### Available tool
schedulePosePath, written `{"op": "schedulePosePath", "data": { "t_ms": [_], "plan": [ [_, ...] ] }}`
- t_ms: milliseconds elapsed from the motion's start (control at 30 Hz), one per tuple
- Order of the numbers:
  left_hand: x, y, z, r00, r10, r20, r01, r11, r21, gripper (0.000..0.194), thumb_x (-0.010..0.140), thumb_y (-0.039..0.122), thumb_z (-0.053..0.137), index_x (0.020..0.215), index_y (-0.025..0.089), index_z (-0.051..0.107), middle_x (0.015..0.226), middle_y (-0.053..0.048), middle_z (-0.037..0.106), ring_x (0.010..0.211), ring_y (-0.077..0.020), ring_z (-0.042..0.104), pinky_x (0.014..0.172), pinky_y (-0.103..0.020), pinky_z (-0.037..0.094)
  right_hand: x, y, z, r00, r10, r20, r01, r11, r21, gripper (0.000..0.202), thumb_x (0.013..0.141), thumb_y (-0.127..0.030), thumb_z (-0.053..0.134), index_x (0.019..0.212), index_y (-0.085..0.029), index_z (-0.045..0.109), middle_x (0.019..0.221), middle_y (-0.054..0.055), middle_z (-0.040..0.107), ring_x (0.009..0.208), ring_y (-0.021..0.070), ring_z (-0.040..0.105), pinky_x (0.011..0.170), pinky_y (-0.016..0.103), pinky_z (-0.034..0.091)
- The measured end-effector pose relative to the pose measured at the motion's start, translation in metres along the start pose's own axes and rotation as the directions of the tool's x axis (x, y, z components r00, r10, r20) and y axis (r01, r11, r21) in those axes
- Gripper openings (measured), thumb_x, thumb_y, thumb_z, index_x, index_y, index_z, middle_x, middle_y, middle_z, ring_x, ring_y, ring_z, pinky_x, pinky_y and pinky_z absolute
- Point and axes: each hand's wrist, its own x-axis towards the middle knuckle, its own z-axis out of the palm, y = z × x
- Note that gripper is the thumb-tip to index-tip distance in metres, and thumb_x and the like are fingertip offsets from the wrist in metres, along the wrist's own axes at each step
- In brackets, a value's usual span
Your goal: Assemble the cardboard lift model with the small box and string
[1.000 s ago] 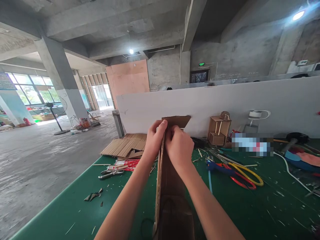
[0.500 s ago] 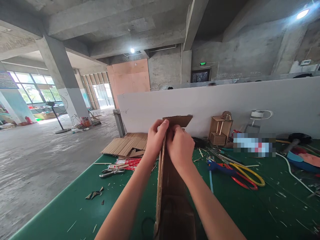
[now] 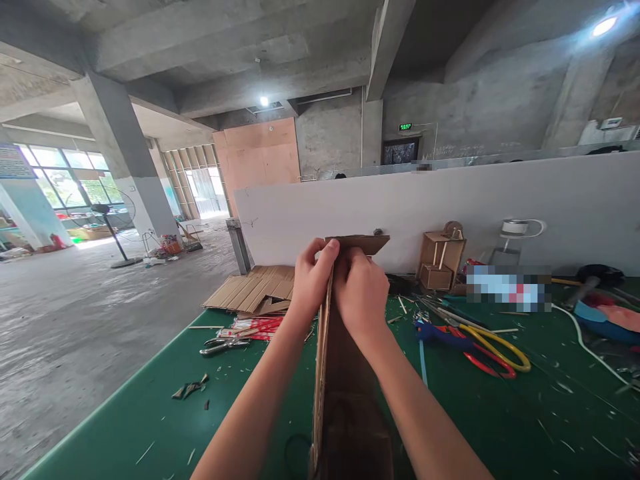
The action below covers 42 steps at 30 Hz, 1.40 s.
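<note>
A long brown cardboard piece with a raised left edge runs away from me over the green table. At its far end a short cardboard flap sticks out to the right. My left hand is closed on the left edge there, its thumb on top by the flap's corner. Just beside it, my right hand grips the cardboard under the flap with curled fingers. Its fingertips are hidden.
Flat cardboard sheets, red-and-white packets and metal pliers lie on the left. To the right are a blue glue gun, red-handled and yellow-handled tools, and a small cardboard model. A white partition stands behind.
The flap has tipped slightly lower and its right end reaches a little farther right. A small dark round thing now shows above it. Both hands keep nearly the same place and grip.
</note>
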Motion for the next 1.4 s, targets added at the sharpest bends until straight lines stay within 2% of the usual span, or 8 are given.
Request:
{"op": "schedulePosePath", "data": {
  "t_ms": [233,400,600,667,733,833,1033,1400],
  "plan": [
    [-0.001,0.005,-0.001,1.000,-0.005,-0.008,0.005,1.000,0.014,0.031,0.084,0.044,0.050,0.065,0.020,0.044,0.057,0.006,0.029,0.053,-0.0098,0.027,0.050,-0.024,0.025,0.001,-0.002,-0.002,1.000,0.009,-0.017,-0.008,0.999,0.051,0.025,0.093,-0.028,0.040,0.083,-0.018,0.061,0.075,0.007,0.069,0.065,0.0194,0.062,0.055,0.029,0.023],
    [0.000,0.007,-0.005,1.000,0.007,-0.014,-0.007,0.999,0.038,0.030,0.084,0.044,0.051,0.067,0.020,0.049,0.060,0.005,0.040,0.054,-0.0095,0.033,0.050,-0.023,0.029,-0.001,-0.003,-0.003,1.000,-0.011,-0.015,0.013,0.995,0.098,0.028,0.094,-0.032,0.039,0.085,-0.020,0.063,0.076,0.006,0.070,0.064,0.0184,0.061,0.055,0.029,0.024],
    [0.005,0.004,-0.017,0.997,0.026,-0.069,-0.022,0.999,0.046,0.029,0.086,0.041,0.050,0.067,0.019,0.047,0.065,0.004,0.043,0.060,-0.0102,0.037,0.055,-0.021,0.033,0.001,0.006,-0.006,0.979,-0.117,-0.165,0.148,0.971,0.187,0.019,0.089,-0.029,0.046,0.090,-0.016,0.060,0.085,0.007,0.067,0.077,0.0188,0.060,0.064,0.028,0.036],
    [0.006,0.002,-0.019,0.996,0.005,-0.090,-0.004,1.000,0.018,0.030,0.087,0.041,0.048,0.067,0.020,0.044,0.064,0.004,0.040,0.061,-0.0105,0.036,0.056,-0.022,0.032,0.005,0.011,-0.007,0.992,-0.072,-0.106,0.092,0.975,0.205,0.018,0.086,-0.030,0.049,0.090,-0.015,0.059,0.086,0.008,0.066,0.076,0.0194,0.060,0.064,0.029,0.038],
    [0.007,0.000,-0.021,0.996,-0.018,-0.088,0.016,1.000,-0.022,0.031,0.088,0.042,0.047,0.066,0.020,0.042,0.064,0.004,0.038,0.061,-0.0108,0.036,0.058,-0.022,0.032,0.008,0.015,-0.007,0.999,-0.028,0.034,0.018,0.966,0.259,0.021,0.085,-0.034,0.050,0.090,-0.016,0.060,0.085,0.007,0.068,0.074,0.0195,0.061,0.064,0.029,0.040],
    [0.007,-0.002,-0.021,0.992,-0.094,-0.085,0.089,0.994,-0.058,0.033,0.087,0.045,0.048,0.065,0.020,0.041,0.063,0.004,0.039,0.062,-0.0113,0.037,0.058,-0.023,0.033,0.011,0.019,-0.003,0.985,-0.022,0.173,-0.040,0.937,0.348,0.022,0.086,-0.033,0.048,0.089,-0.017,0.064,0.081,0.005,0.070,0.075,0.0190,0.063,0.066,0.029,0.043],
    [0.006,-0.004,-0.020,0.968,-0.205,-0.144,0.193,0.977,-0.095,0.038,0.082,0.053,0.054,0.064,0.021,0.045,0.063,0.002,0.043,0.062,-0.0131,0.042,0.055,-0.025,0.037,0.015,0.025,0.006,0.976,0.017,0.215,-0.104,0.909,0.403,0.023,0.083,-0.028,0.052,0.093,-0.015,0.069,0.086,0.007,0.073,0.079,0.0182,0.066,0.070,0.027,0.045],
    [0.006,-0.007,-0.019,0.951,-0.305,-0.055,0.290,0.939,-0.184,0.034,0.085,0.051,0.053,0.073,0.019,0.055,0.065,0.001,0.048,0.060,-0.0123,0.045,0.052,-0.024,0.038,0.015,0.026,0.003,0.984,0.050,0.171,-0.113,0.918,0.380,0.023,0.078,-0.021,0.048,0.089,-0.015,0.067,0.078,0.005,0.071,0.070,0.0162,0.063,0.063,0.025,0.043]
  ]
}}
